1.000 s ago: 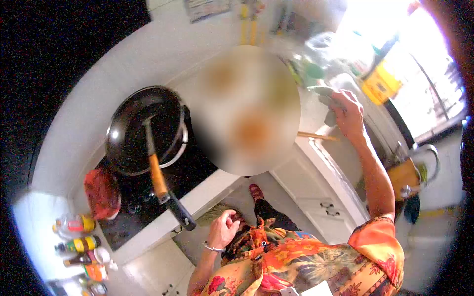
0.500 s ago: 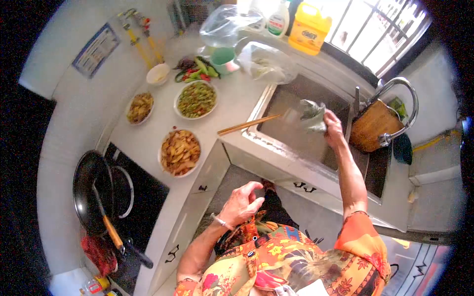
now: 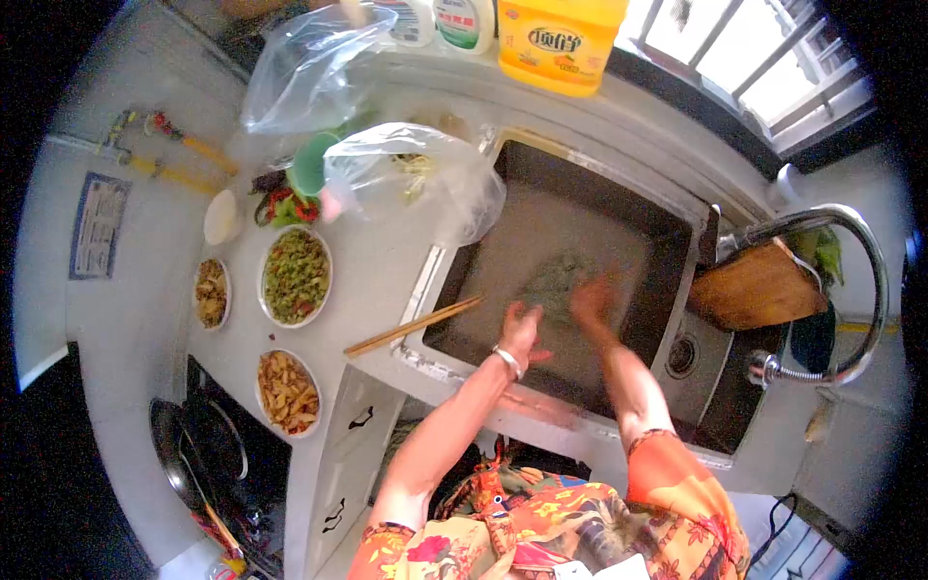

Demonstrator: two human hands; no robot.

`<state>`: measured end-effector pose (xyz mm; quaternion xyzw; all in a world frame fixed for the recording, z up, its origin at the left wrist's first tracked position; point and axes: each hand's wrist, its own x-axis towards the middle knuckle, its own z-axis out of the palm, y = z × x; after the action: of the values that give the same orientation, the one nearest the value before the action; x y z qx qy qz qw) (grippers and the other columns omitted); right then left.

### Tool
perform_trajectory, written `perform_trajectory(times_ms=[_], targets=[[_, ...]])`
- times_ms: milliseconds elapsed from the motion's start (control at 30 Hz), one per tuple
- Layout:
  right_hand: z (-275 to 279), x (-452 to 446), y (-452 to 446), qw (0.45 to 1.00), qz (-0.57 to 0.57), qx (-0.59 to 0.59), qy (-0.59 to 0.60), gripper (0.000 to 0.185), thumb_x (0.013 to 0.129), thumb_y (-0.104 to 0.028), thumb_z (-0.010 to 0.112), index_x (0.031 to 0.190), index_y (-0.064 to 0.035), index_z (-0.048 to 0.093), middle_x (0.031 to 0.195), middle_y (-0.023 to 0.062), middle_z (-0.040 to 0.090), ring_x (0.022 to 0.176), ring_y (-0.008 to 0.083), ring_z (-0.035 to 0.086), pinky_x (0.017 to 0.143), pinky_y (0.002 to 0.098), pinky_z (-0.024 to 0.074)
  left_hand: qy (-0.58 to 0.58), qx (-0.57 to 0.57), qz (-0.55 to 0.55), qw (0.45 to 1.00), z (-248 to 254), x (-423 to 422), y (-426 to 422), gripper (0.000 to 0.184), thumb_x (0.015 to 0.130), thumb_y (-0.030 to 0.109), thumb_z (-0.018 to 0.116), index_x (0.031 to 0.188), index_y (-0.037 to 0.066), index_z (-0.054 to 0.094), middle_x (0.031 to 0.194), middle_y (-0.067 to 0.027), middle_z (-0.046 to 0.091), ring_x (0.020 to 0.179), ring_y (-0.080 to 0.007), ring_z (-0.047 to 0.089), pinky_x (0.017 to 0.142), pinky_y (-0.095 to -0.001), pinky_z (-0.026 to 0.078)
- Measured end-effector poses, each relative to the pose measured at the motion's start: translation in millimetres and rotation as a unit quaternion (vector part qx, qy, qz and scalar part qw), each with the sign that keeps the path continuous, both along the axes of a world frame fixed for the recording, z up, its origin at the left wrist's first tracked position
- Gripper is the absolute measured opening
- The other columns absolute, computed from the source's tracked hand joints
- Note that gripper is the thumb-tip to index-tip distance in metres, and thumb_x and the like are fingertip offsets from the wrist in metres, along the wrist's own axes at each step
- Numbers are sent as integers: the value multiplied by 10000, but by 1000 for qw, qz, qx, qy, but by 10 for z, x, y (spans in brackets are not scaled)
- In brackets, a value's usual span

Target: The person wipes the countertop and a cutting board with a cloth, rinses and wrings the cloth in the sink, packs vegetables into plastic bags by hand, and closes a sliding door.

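A grey-green cloth (image 3: 553, 280) lies bunched and blurred in the sink basin (image 3: 633, 217), which looks filled with murky water. My right hand (image 3: 592, 298) is at the cloth's right side, smeared by motion, so I cannot see whether its fingers grip it. Just below and left of the cloth, my left hand (image 3: 523, 333) reaches over the basin's front part with fingers apart and nothing in them. A pair of wooden chopsticks (image 3: 414, 325) rests across the sink's left rim, left of that hand.
To the left stand a plate of green chopped food (image 3: 296, 275), a plate of brown slices (image 3: 288, 391) and a smaller dish (image 3: 211, 293). A clear plastic bag (image 3: 416, 179) overlaps the sink corner. The curved faucet (image 3: 875, 280) and a cutting board (image 3: 759, 287) are on the right.
My right hand has gone down into the sink with the cloth. My left hand has moved from near my body to over the basin. The view has shifted closer to the sink.
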<state>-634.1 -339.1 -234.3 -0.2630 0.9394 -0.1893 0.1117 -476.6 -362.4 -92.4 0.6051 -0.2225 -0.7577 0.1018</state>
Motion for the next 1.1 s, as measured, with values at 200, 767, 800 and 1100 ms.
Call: perform_trajectory(times_ms=[200,767,800,1100], targets=[[1113,626,28,912,98,-159,-364,447,869,-316,464,1214,-32,451,1244,188,462,1120,358,450,922,435,355,231,145,10,962,-1817,39,-275,573,863,528,320,1259,123,406,1306,-62,404,1191,-321,364,870,-569,363],[865,-643,126,968,132,126,-172,577,834,-294,525,1295,-16,317,1262,220,408,1100,385,454,915,482,369,71,-101,143,982,-1795,-46,-316,436,858,135,429,1287,107,354,1268,-78,433,1090,-284,450,858,-470,411],[882,-630,128,960,178,154,-155,592,826,-306,538,1297,-21,321,1265,214,405,1115,385,440,926,488,357,-7,-144,126,982,-1883,-28,-286,447,829,105,445,1269,83,370,1225,-97,461,1039,-286,476,845,-448,418],[257,-55,-343,904,335,244,-109,501,801,-392,551,1145,-29,518,1208,200,460,1133,362,425,972,469,308,-316,-217,-61,921,-1176,-177,-376,333,701,-8,473,1032,-4,503,951,-110,570,861,-225,558,775,-329,434]])
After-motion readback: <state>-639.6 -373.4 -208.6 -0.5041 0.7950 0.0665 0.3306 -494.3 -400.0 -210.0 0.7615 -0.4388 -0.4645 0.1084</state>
